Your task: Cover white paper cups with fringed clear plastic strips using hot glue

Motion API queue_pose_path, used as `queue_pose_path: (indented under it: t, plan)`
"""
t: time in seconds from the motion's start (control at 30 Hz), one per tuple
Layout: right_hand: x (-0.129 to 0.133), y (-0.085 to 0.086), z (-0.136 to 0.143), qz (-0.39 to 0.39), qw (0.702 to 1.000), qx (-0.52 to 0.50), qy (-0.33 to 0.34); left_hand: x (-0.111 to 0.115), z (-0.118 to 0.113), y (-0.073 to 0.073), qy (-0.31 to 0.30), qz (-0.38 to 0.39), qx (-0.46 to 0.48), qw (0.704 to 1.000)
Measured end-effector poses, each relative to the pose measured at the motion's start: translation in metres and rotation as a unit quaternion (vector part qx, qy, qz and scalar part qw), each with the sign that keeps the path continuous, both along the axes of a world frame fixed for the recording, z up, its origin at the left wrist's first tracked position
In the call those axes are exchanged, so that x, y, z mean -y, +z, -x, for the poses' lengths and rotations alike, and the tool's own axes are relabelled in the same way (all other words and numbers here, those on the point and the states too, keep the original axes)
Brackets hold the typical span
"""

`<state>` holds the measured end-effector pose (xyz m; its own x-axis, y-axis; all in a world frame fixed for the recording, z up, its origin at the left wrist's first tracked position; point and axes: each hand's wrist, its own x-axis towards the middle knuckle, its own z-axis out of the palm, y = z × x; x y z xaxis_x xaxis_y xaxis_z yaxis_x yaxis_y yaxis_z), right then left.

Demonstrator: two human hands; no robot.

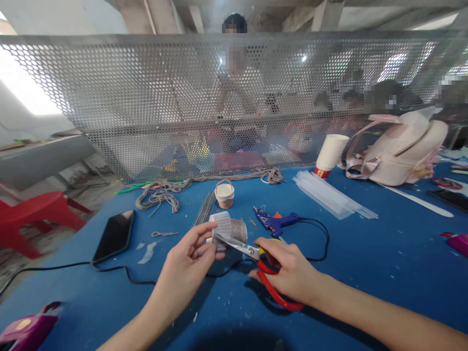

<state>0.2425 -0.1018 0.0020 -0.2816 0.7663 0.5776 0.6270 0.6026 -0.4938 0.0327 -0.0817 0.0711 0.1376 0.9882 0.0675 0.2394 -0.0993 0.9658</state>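
Note:
My left hand (195, 253) is closed on a small white ribbed cup (223, 225), which is tipped on its side. Grey cord (239, 230) is wound round the part of it farther from my fingers. My right hand (288, 270) grips scissors (244, 248) with red and yellow handles. Their blades reach to the cup's white edge beside my left fingertips; whether they are cutting into it I cannot tell. Just beyond the cup stands a little basket (224, 196) with a white lining and a handle. A blue glue gun (276, 222) lies to the right of it.
Grey cords (161, 192) and thin grey rods (204, 210) lie behind my left hand. A phone (114, 235) and white scraps (147, 253) are at left. Plastic strips (329, 195), stacked paper cups (331, 153) and a backpack (402, 151) stand right, before a perforated metal screen (146, 97). People sit beyond.

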Motion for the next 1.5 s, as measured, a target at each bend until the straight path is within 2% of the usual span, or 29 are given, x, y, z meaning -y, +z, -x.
queue_pose_path:
  t: [0.27, 0.57, 0.83, 1.13, 1.33, 1.5]
  plan:
    - [-0.002, -0.001, 0.001, -0.027, 1.0, -0.002, -0.002, 0.0, 0.0, -0.006, 0.006, 0.007, 0.004, 1.0]
    - [0.0, -0.001, 0.004, -0.002, 1.0, 0.002, -0.017, 0.001, -0.005, -0.007, 0.001, 0.013, 0.055, 0.998]
    - [0.0, -0.008, 0.007, 0.025, 0.999, -0.027, -0.016, 0.002, -0.011, -0.021, 0.057, -0.003, 0.125, 0.991]
    - [-0.001, -0.009, 0.008, 0.025, 0.999, -0.012, -0.033, 0.002, -0.016, -0.026, 0.094, 0.001, 0.173, 0.98]
    - [-0.001, -0.007, 0.008, 0.03, 0.999, 0.007, -0.039, 0.002, -0.016, -0.029, 0.081, 0.016, 0.217, 0.973]
    - [-0.002, -0.011, 0.006, 0.022, 0.999, 0.022, -0.032, 0.002, -0.015, -0.024, 0.091, 0.072, 0.293, 0.949]
